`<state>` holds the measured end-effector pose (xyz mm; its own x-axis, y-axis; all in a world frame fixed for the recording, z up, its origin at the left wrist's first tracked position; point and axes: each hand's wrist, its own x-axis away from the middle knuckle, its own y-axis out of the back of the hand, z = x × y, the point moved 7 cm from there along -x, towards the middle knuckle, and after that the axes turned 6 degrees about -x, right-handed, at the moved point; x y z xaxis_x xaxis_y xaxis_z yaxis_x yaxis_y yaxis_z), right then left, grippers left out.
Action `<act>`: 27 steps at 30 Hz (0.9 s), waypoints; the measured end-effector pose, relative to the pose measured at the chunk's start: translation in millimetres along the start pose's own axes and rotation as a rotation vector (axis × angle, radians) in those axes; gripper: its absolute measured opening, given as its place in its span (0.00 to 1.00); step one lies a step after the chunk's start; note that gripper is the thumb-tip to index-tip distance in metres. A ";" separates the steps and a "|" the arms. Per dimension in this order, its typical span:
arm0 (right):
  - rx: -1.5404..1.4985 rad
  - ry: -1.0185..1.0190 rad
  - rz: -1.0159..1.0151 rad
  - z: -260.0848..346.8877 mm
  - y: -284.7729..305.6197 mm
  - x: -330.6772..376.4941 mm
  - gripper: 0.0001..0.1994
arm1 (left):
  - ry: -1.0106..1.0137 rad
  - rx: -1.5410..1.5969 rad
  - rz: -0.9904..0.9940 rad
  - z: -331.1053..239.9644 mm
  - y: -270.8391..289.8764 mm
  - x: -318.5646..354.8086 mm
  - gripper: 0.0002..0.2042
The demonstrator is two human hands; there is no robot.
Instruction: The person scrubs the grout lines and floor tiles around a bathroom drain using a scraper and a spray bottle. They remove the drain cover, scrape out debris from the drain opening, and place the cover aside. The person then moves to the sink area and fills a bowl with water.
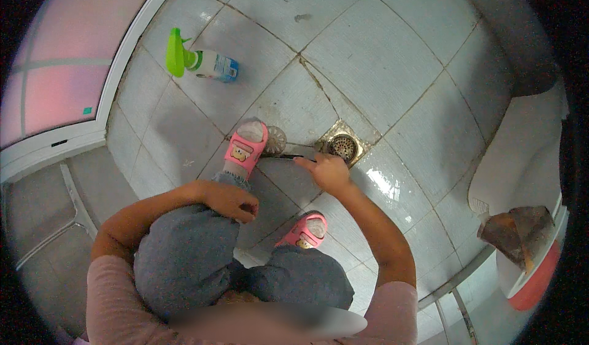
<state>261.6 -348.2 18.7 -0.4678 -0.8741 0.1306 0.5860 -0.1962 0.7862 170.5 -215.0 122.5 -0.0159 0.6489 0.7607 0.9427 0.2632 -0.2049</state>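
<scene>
At the far left is a white-framed door [73,56] with pink panes, and to the right of it, on the tile floor [392,69], a spray bottle [215,64] with green head; whether it stands or lies, I cannot tell. The left hand [233,202] rests by the left knee, its fingers loosely curled, and no thing is seen in it. Next comes the left slipper [238,154], pink, and just beside its toe a round disc [275,140]. A dark stick [283,156] is low over the floor, between this slipper and the right hand [326,171], just below the disc; whether its tip touches the tile is not clear. The right hand is pinching the near end of the stick, the pointing finger laid along it, the other fingers mostly hidden. To handle it well, I would judge, the stick should be kept low, the push short and even, and the toe clear of its tip. Just beyond the hand is a square drain [362,137] with round grate [342,149]. At the far right are a white fixture [512,148] and a crumpled brown bag [518,234]. Counted, I see two hands, two slippers, one stick, one disc, one drain with one grate, one bottle, one bag.
</scene>
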 end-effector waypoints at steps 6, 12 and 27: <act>0.077 0.031 0.035 -8.3 10.1 -2.0 0.23 | -0.063 0.036 -0.030 6.1 -0.1 4.0 0.14; 0.034 0.136 0.049 -13.6 26.8 -27.2 0.22 | -0.064 0.049 -0.038 12.2 -0.9 5.0 0.14; 0.025 -0.072 0.014 -32.5 19.8 -18.5 0.21 | -0.091 0.024 0.011 8.1 -4.5 -1.2 0.14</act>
<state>303.3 -350.3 12.2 -0.5062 -0.8425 0.1843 0.5767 -0.1718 0.7987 163.6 -211.1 117.5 -0.0364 0.7136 0.6996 0.9348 0.2719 -0.2287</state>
